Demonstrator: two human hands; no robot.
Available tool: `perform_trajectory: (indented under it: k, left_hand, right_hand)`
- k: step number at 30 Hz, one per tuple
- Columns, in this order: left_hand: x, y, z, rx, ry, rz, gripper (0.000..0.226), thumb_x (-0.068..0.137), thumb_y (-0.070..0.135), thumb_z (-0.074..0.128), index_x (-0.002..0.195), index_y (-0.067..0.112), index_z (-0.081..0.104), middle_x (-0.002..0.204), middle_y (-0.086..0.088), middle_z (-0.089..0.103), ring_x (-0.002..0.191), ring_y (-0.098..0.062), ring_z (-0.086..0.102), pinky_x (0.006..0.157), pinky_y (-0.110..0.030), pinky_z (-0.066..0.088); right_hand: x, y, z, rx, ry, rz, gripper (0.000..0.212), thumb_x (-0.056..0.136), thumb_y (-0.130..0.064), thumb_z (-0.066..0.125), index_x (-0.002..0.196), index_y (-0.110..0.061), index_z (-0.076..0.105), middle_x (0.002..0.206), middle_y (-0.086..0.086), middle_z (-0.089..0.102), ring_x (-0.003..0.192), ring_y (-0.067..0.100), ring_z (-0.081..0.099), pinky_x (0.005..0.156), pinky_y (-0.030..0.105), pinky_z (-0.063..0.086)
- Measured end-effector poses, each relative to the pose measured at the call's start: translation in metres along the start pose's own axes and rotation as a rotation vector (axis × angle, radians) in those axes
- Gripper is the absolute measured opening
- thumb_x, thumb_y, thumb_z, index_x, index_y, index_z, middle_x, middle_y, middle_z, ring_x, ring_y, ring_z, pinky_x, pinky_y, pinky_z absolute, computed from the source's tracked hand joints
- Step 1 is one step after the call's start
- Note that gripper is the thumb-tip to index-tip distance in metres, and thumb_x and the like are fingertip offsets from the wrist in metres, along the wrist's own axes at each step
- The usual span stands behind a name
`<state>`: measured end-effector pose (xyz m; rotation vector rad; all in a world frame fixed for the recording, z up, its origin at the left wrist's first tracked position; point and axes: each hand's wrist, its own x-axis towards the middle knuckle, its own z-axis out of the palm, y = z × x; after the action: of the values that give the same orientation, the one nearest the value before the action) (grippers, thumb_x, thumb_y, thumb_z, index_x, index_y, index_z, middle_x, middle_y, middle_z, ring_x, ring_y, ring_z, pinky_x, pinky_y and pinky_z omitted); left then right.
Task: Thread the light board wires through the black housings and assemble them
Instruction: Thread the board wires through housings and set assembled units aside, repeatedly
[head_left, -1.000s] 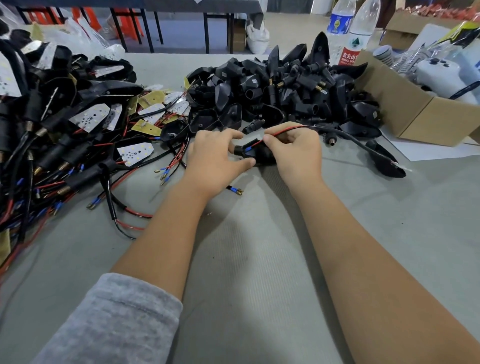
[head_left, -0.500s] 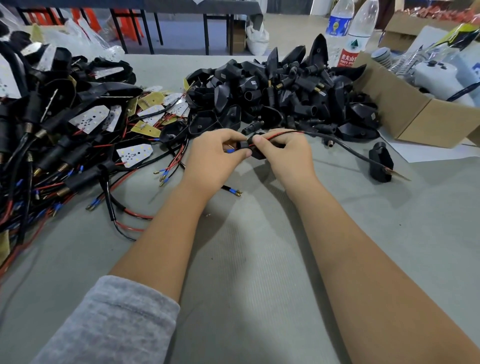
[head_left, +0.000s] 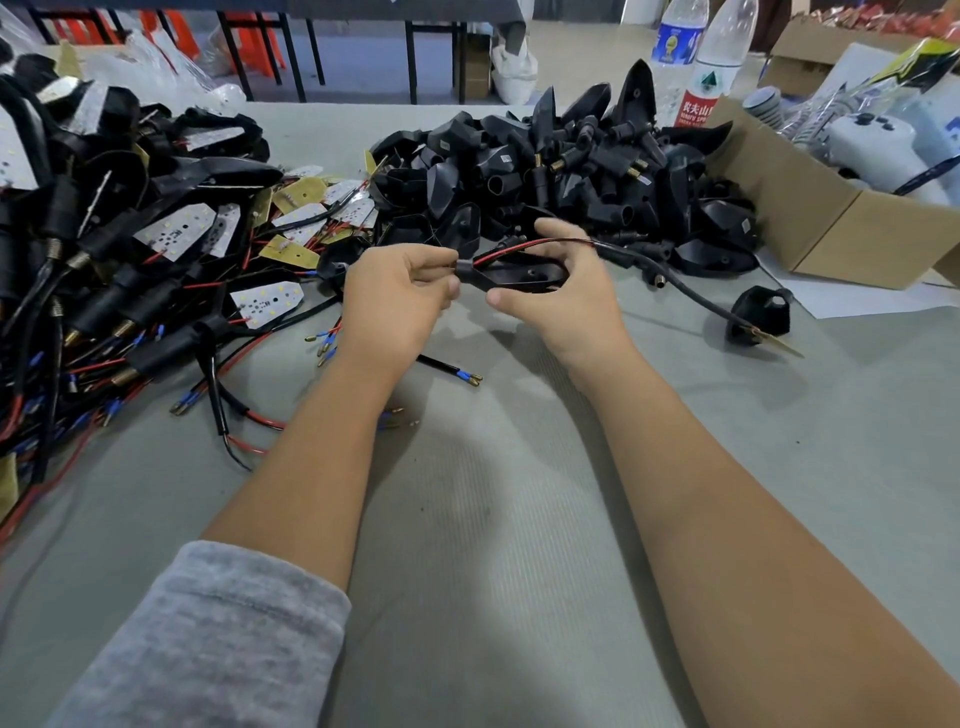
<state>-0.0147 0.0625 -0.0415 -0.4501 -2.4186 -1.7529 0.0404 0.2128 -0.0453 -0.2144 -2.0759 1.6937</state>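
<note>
Head view: black housing sits just above frame centre, lifted off the grey table, lying roughly level with its narrow neck toward 9 o'clock. Your right hand cradles it, thumb under and fingers curled over the far side; that grip likely steadies the shell so the neck faces your other hand. Your left hand, at 9 o'clock of the housing, has fingers curled in a pinch at the neck, seemingly on the wire ends coming through, though the contact itself is hidden. Red and black wires run over the housing's top, then trail toward 3 o'clock as a black sleeved lead down to the table, ending near a loose black part. Judged step: pulling the wires through the neck; the slack lead suggests more to draw. Pile of empty housings lies at 12 o'clock, within reach. Light boards and wired units heap at 9 to 10 o'clock. Cardboard box at 2 o'clock.
</note>
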Motion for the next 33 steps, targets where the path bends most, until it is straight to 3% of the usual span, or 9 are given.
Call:
perform_trajectory:
  k: [4,11,14,17,20,23,25,27,33]
  left_hand:
    - [0.0,-0.001,-0.005,0.353,0.052,0.109,0.027,0.092,0.003,0.059,0.112,0.015,0.074,0.103,-0.003,0.073,0.097,-0.017,0.066,0.094,-0.033,0.051]
    - [0.009,-0.01,-0.035,0.853,0.392,0.072,0.031,0.088,0.004,0.055,0.108,0.021,0.073,0.096,-0.014,0.07,0.108,-0.039,0.05,0.087,-0.043,0.038]
    - [0.009,-0.012,-0.041,0.937,0.388,0.043,0.034,0.085,0.001,0.055,0.107,0.02,0.072,0.106,-0.013,0.066,0.113,-0.039,0.045,0.09,-0.045,0.034]
    - [0.008,-0.004,-0.034,0.913,0.324,0.237,0.035,0.082,0.002,0.054,0.108,0.018,0.071,0.127,-0.008,0.06,0.126,-0.034,0.04,0.097,-0.044,0.031]
    - [0.004,0.01,-0.012,0.899,0.178,0.453,0.039,0.087,0.01,0.051,0.123,0.018,0.062,0.136,-0.002,0.056,0.135,-0.028,0.037,0.11,-0.044,0.024]
    - [-0.003,0.017,0.013,0.893,0.038,0.479,0.042,0.092,0.012,0.046,0.133,0.014,0.049,0.124,-0.006,0.061,0.122,-0.029,0.049,0.112,-0.046,0.025]
    - [-0.006,0.018,0.018,0.826,0.025,0.432,0.037,0.096,0.011,0.042,0.133,0.011,0.049,0.111,-0.01,0.064,0.104,-0.032,0.056,0.093,-0.041,0.038]
    - [-0.005,0.016,0.015,0.832,0.068,0.42,0.028,0.099,0.016,0.04,0.122,0.013,0.055,0.103,-0.01,0.065,0.096,-0.033,0.056,0.078,-0.04,0.037]
    - [0.002,0.008,-0.005,0.922,0.193,0.35,0.026,0.095,0.025,0.037,0.082,0.012,0.055,0.078,-0.01,0.057,0.077,-0.028,0.039,0.07,-0.036,0.024]
  right_hand:
    - [0.0,-0.004,-0.001,0.093,-0.027,0.052,0.036,0.064,-0.003,0.087,0.091,-0.021,0.071,0.085,-0.007,0.074,0.083,0.005,0.07,0.077,0.018,0.052]
    - [0.008,-0.005,-0.017,0.775,0.159,0.269,0.031,0.082,0.008,0.068,0.11,-0.003,0.06,0.088,0.007,0.065,0.076,0.015,0.063,0.076,0.025,0.053]
    - [0.008,-0.005,-0.019,0.768,0.202,0.258,0.031,0.082,0.009,0.068,0.107,-0.007,0.059,0.089,0.008,0.065,0.076,0.016,0.061,0.072,0.022,0.05]
    - [0.006,-0.006,-0.016,0.64,0.142,0.205,0.03,0.08,0.011,0.069,0.103,-0.007,0.061,0.087,0.008,0.065,0.073,0.016,0.058,0.069,0.021,0.05]
    - [0.003,-0.007,-0.012,0.616,0.008,0.185,0.033,0.079,0.013,0.068,0.104,-0.007,0.062,0.1,0.014,0.066,0.09,0.021,0.063,0.084,0.026,0.053]
    - [0.003,-0.007,-0.011,0.594,-0.066,0.168,0.041,0.077,0.016,0.066,0.111,-0.007,0.061,0.108,0.016,0.067,0.098,0.022,0.067,0.087,0.024,0.053]
    - [0.003,-0.006,-0.013,0.594,-0.066,0.174,0.049,0.076,0.017,0.067,0.118,-0.006,0.059,0.113,0.018,0.066,0.106,0.025,0.066,0.096,0.028,0.052]
    - [0.004,-0.006,-0.014,0.616,-0.056,0.198,0.056,0.076,0.017,0.067,0.126,-0.005,0.055,0.119,0.018,0.063,0.108,0.024,0.064,0.097,0.028,0.052]
    - [0.007,-0.002,-0.007,0.654,-0.046,0.27,0.047,0.078,0.014,0.068,0.121,0.001,0.055,0.098,0.01,0.069,0.084,0.015,0.069,0.08,0.021,0.055]
